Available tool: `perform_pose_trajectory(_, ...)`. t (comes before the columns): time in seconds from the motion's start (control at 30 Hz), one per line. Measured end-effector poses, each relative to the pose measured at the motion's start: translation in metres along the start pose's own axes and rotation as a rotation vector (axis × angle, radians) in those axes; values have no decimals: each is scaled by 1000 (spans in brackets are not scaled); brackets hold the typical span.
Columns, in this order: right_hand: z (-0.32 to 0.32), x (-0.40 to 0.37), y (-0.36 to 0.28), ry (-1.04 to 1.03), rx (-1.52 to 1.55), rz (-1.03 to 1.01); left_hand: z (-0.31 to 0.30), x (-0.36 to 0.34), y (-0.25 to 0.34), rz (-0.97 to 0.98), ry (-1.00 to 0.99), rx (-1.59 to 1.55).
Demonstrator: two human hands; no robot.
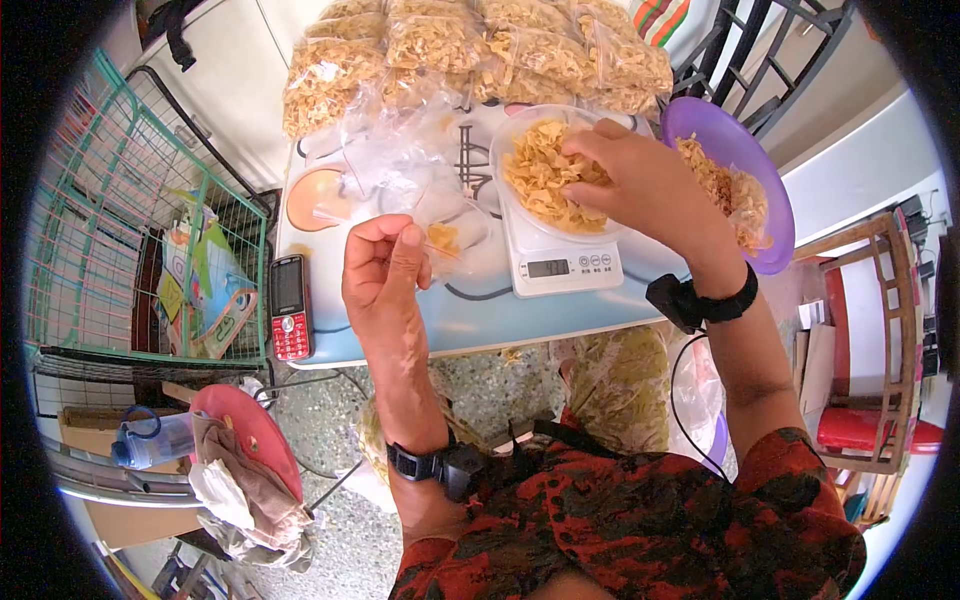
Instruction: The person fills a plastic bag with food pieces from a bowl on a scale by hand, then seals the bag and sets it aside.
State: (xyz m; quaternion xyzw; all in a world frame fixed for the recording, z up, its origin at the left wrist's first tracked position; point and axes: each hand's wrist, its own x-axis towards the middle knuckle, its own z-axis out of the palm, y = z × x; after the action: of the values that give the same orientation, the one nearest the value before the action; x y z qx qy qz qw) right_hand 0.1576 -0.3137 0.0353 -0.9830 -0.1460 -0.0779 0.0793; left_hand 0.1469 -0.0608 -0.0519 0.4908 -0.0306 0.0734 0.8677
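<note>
My left hand (pixel 385 255) pinches the edge of a small clear plastic bag (pixel 472 235) with a few pale yellow dried flakes inside. My right hand (pixel 640 175) reaches over a clear round bowl (pixel 503 125) full of dried yellow flakes (pixel 545 180). Its thumb and fingers are apart, with the tips at the flakes; whether any lie under the palm is hidden. Below the bowl is a white digital scale (pixel 567 268) with a lit display.
Filled bags of flakes (pixel 430 45) are stacked at the table's back. Loose clear bags (pixel 400 140) lie mid-table. A red phone (pixel 291 305) stands at the left edge, a purple basin (pixel 775 190) with flakes at right. A green wire cage (pixel 150 220) stands left.
</note>
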Motion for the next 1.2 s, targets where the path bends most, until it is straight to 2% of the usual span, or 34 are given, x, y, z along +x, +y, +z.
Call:
perform_pose_trajectory(0.27, 9, 5, 11, 69, 111, -97, -3, 0, 2, -14, -11, -16)
perform_pose_trajectory(0.37, 5, 2, 22, 194, 233, -168, -3, 0, 3, -19, -13, -30)
perform_pose_trajectory(0.47, -10, -1, 28, 129, 433, 106, -4, 0, 2, -15, -4, -45)
perform_pose_trajectory(0.57, -21, -1, 33, 148, 759, 231, -3, -1, 5, -30, 7, -61)
perform_pose_trajectory(0.67, -20, -3, 24, 247, 1076, 314, -2, -2, 7, -36, 18, -87)
perform_pose_trajectory(0.77, -15, -1, 30, 259, 1419, 337, -2, -3, 8, -42, 24, -129)
perform_pose_trajectory(0.87, -12, 0, 36, 273, 1584, 345, -3, -2, 6, -27, 9, -183)
perform_pose_trajectory(0.97, -13, -1, 27, 294, 1640, 343, -7, 1, 1, -58, 56, -85)
perform_pose_trajectory(1.07, -16, -4, -8, 303, 1630, 227, -7, 0, 4, -59, 107, -54)
perform_pose_trajectory(1.2, 5, 2, -65, 323, 1403, 106, -12, -1, 5, -50, 101, -48)
